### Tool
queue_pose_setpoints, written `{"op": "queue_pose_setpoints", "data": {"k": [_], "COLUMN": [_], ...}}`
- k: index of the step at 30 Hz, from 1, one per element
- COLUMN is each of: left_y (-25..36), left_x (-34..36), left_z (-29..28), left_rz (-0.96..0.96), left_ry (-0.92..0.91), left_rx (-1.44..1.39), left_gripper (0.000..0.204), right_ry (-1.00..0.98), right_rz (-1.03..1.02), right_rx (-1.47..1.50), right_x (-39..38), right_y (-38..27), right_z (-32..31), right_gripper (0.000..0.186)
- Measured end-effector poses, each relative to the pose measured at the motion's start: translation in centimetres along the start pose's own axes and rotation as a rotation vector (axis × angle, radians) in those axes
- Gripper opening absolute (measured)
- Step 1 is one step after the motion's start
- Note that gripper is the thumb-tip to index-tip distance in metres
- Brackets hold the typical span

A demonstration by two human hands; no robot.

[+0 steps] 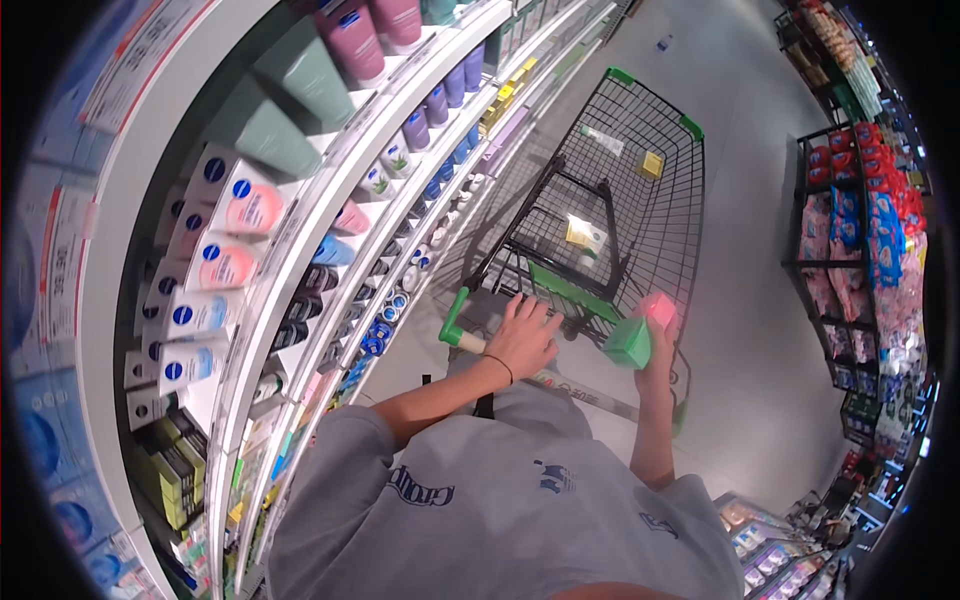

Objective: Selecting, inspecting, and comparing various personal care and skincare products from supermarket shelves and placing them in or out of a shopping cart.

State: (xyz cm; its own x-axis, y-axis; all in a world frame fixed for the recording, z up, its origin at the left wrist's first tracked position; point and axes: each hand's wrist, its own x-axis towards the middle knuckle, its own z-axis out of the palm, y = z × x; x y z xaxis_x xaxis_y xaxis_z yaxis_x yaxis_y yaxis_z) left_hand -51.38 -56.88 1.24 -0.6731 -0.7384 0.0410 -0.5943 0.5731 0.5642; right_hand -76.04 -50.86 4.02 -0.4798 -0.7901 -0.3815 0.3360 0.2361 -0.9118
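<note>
My right hand [660, 345] is closed around a green and pink carton [628, 343], held above the right side of the cart's handle end. Whether the green and pink parts are one carton or two, I cannot tell. My left hand [525, 338] has its fingers stretched out, palm down, over the handle end of a black wire shopping cart [690, 235] with green corners. It seems to hold nothing; whether it touches the cart is unclear. Inside the cart lie a small yellow box [652, 164] and a yellow and white package [584, 234].
Close on the left, curved-looking white shelves [345, 150] carry tubes, cartons and jars. Across the grey floor [745, 270], a black rack [840, 262] holds red, blue and pink packages. More packaged goods [775, 550] stand at the lower right. A small bottle-like thing [664, 43] lies far ahead.
</note>
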Motion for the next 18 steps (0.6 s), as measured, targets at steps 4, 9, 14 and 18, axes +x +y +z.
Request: {"op": "queue_pose_setpoints", "data": {"k": [4, 9, 14, 18], "left_y": [0.4, 1.7, 2.9, 4.6], "left_x": [-1.2, -4.3, -7.9, -11.7], "left_z": [1.5, 2.8, 3.2, 2.5], "left_rz": [0.02, -0.001, -0.018, -0.023], "left_ry": [0.052, 0.102, 0.03, -0.001], "left_rx": [-0.043, -0.026, 0.058, 0.095], "left_gripper": [0.04, 0.039, 0.043, 0.043], "right_ry": [-0.049, -0.1, -0.211, -0.203], "right_rz": [0.008, -0.037, -0.032, 0.043], "right_rx": [0.149, 0.003, 0.023, 0.068], "right_x": [-2.1, -4.2, -7.4, -11.2], "right_y": [2.0, 2.9, 4.1, 5.3], "right_z": [-0.7, -1.4, -2.0, -2.5], "right_gripper": [0.049, 0.048, 0.05, 0.052]}}
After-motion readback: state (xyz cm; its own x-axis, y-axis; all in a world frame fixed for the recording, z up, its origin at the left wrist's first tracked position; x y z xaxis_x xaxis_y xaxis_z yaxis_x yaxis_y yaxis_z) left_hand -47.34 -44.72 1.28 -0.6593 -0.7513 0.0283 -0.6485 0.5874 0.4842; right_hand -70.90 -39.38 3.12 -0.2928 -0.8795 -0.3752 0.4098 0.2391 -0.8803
